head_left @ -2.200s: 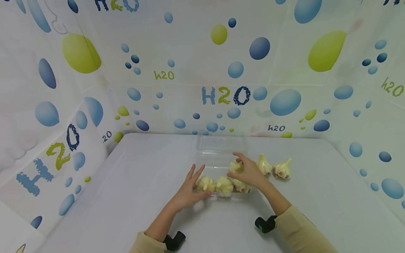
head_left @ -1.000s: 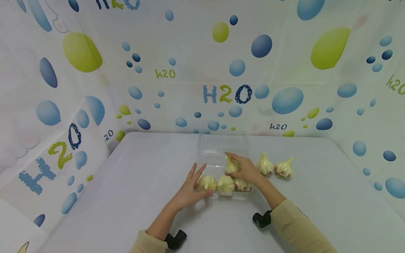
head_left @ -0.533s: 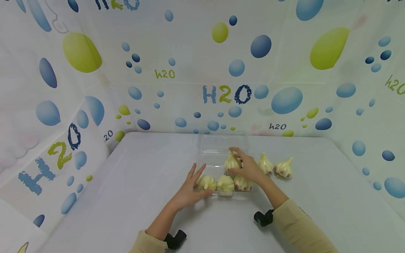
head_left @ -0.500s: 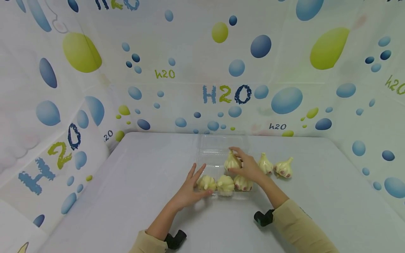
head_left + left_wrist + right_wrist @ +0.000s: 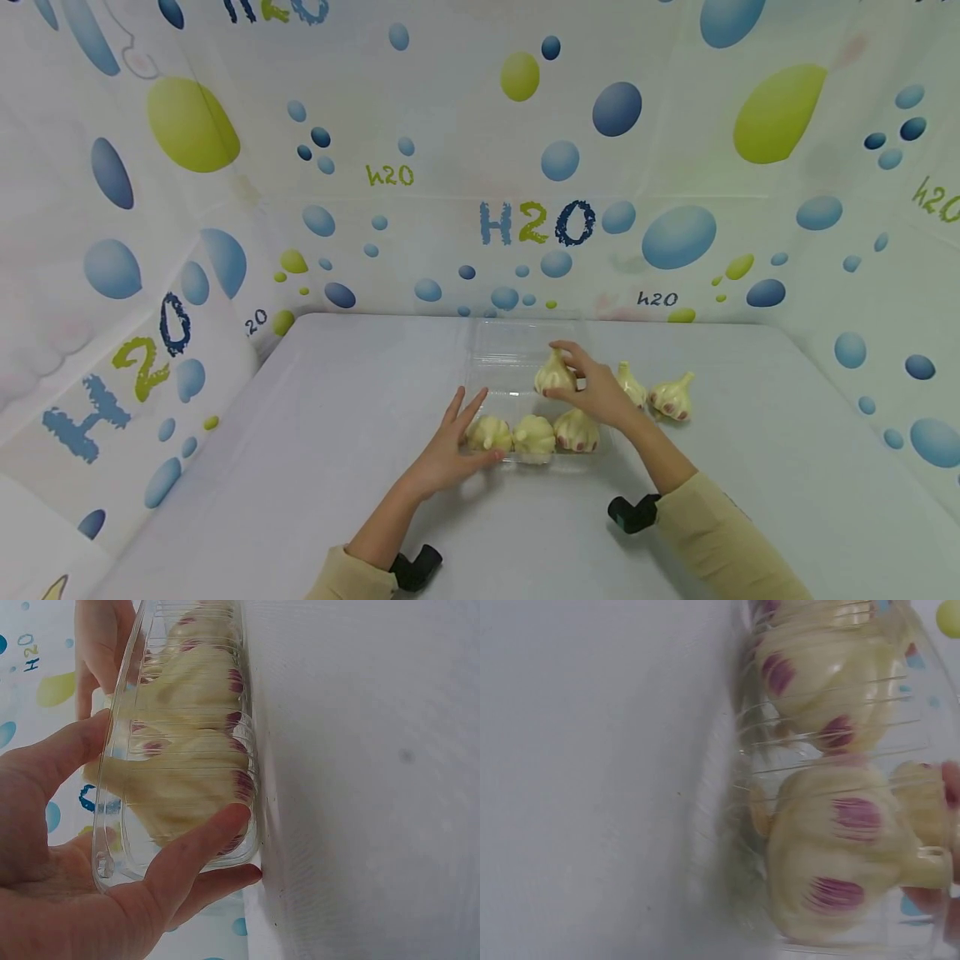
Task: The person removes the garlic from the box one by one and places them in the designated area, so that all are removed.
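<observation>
The left hand (image 5: 444, 460) steadies a clear plastic clamshell container (image 5: 504, 403) by its front left corner; the left wrist view has its thumb and fingers around the clear wall (image 5: 100, 838). Three garlic bulbs (image 5: 534, 437) fill the container's front row. Between thumb and fingers, the right hand (image 5: 602, 398) holds another garlic bulb (image 5: 552, 377), stem up, over the back right part of the container. Through the clear wall, the right wrist view shows purple-marked garlic bulbs (image 5: 832, 840), with the right fingers partly hidden behind them.
Two more garlic bulbs (image 5: 672, 397) lie on the white table right of the container; the nearer one is partly covered by the right hand. The container's lid (image 5: 525, 338) lies open toward the back wall. A printed curtain (image 5: 420, 108) encloses the table.
The right hand has turned the garlic bulb stem up, and in the last half second shifted it slightly back and to the right. The left hand keeps its place at the container.
</observation>
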Motion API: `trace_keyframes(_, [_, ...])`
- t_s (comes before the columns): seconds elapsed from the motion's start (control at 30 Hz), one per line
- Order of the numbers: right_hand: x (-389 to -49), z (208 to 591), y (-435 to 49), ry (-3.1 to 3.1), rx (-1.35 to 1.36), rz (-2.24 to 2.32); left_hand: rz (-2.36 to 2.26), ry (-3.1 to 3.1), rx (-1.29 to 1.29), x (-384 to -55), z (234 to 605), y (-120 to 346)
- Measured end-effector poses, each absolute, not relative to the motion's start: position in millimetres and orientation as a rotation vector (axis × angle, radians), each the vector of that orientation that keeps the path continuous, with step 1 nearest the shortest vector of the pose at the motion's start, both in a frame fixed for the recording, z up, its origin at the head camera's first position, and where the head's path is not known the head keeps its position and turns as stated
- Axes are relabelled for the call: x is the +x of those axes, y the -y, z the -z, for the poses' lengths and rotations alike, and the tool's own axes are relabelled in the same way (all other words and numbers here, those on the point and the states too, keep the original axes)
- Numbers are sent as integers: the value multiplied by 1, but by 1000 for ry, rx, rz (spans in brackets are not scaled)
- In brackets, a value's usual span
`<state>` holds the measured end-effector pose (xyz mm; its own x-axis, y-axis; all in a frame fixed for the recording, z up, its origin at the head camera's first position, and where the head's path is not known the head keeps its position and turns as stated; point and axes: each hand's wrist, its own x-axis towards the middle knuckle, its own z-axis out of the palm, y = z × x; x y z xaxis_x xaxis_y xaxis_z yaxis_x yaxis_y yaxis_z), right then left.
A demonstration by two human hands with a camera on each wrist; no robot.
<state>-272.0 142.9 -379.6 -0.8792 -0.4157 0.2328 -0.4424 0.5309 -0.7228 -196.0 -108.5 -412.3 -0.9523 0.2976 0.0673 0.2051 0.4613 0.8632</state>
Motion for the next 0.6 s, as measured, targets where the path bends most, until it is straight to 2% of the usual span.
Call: trace_keyframes(0.6, [-267,360,-167,2634,612,-1451,-1516,-2618,450,-195,413,108])
